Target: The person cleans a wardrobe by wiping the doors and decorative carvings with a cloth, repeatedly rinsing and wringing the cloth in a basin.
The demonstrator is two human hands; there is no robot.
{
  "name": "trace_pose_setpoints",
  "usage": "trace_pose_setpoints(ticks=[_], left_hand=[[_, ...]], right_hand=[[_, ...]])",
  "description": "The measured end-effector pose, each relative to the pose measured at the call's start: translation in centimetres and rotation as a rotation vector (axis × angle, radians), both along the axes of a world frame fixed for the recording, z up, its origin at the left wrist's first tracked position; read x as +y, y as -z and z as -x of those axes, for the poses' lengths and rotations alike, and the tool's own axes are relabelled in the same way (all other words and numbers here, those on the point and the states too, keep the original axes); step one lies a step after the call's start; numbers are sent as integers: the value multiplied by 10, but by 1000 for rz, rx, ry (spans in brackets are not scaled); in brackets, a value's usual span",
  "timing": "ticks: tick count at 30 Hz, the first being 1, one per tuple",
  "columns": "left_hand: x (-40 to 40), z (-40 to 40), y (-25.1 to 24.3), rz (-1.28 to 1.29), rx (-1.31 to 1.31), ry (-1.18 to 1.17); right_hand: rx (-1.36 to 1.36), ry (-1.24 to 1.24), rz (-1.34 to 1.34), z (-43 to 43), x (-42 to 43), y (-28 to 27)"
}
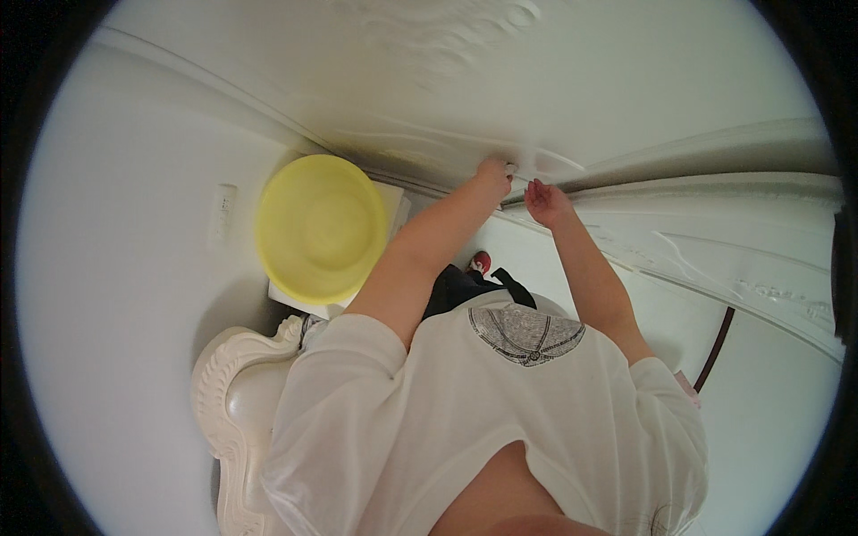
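Before me stands a pale glossy wardrobe door (429,107) with raised ornament. My left hand (495,177) is at its lower right part, with the fingers closed around a small whitish thing (511,169); whether this is a handle or a loose object cannot be told. Just to the right, my right hand (547,203) is held with its fingers curled, the palm partly turned up, near the edge of the door. No object shows in it. A gap separates the two hands.
A yellow plastic basin (323,229) sits on a white cabinet (395,204) at my left. Behind it is a carved cream headboard (231,382). A white wall switch or socket (224,211) is on the left wall. Another glossy panel (724,234) curves away to the right.
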State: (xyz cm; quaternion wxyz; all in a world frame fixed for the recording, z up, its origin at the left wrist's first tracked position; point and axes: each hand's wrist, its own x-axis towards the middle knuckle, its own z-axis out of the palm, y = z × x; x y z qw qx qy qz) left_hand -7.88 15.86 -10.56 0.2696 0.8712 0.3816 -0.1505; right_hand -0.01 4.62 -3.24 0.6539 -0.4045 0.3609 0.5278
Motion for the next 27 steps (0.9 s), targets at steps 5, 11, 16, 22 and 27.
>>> trace_pose_setpoints(ticks=[5,11,16,22,27], left_hand=[[8,-10,65,1053,-666,-894],[8,-5,53,1480,-850,-1539],[-18,-6,12,1412,-807,-1574],[-30,-37,30,1504,-679,-1547],[-53,-51,47,1692,-752,-1359]], right_hand=[[15,-91,-156,-10,-6,10],[-34,-149,-140,-5,-24,10],[6,-61,-15,-7,-48,14],[-68,-29,-37,6,-28,25],[-232,-84,-4,4,-28,20]])
